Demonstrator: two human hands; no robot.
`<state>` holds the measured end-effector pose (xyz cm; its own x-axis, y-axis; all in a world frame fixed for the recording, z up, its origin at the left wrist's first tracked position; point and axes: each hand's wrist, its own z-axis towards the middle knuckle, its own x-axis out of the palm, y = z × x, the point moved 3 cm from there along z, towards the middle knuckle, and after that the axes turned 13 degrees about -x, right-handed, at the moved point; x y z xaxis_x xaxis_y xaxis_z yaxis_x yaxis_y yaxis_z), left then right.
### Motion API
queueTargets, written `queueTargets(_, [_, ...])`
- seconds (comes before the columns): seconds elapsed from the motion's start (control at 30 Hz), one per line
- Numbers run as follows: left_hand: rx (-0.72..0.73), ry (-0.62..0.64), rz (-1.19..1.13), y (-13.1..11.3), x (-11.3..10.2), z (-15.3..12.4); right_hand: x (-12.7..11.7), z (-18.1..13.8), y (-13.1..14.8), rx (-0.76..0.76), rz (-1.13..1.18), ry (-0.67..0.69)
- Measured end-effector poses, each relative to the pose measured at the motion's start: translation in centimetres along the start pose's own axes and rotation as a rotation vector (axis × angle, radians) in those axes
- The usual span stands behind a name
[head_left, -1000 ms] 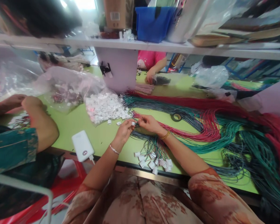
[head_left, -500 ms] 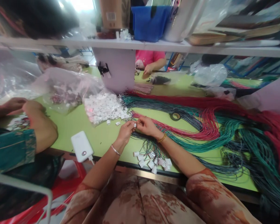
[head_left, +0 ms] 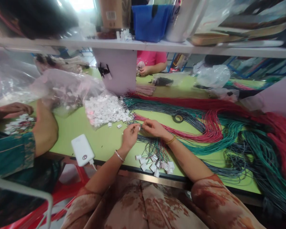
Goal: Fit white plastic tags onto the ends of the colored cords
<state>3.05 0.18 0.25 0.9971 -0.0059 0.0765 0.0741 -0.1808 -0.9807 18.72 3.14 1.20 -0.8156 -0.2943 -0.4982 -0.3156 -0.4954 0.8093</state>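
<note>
Pinching a small white plug, the left hand is held up over the green table, with its finger tips close together. The plug sits at the end of those tips, on the side that faces the right hand. So the left hand is the nearer one, and the right finger tips are just beside the plug, on its other side. The right fingers are curled in, but one cannot tell if they hold a wire. The plug is too small to show which way its long side points.

That little gap between the two hands seems to matter most: the plug and the right finger tips look almost level, so a short sideways move would bring them together.

Red wires run behind the right hand, with their ends near both hands. A heap of loose white plugs lies past the left hand, off to the left. Nearer the person's body, a bunch of plugs with wires rests by the table edge.
</note>
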Motion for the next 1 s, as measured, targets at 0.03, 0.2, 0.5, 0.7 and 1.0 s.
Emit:
queueTargets(0.03, [0.131,0.033,0.08,-0.6,0.6,-1.1,-0.6,0.1,-0.1,0.051,0.044,-0.012])
queueTargets(0.2, [0.73,0.816,0.68,-0.4,6.6,-8.4,-0.8,0.2,0.7,0.088,-0.025,0.167])
queueTargets(0.5, [0.694,0.469,0.733,-1.5,4.8,-5.0,4.3,-2.1,-0.6,0.016,-0.418,0.149])
queueTargets(0.7, [0.136,-0.284,1.212,-2.8,-5.5,3.1,3.8,-2.5,-0.2,0.006,-0.467,0.138])
queueTargets(1.0, [0.035,-0.309,0.992,-1.6,-7.7,4.2,2.6,-2.6,-0.2,-0.031,-0.342,0.064])
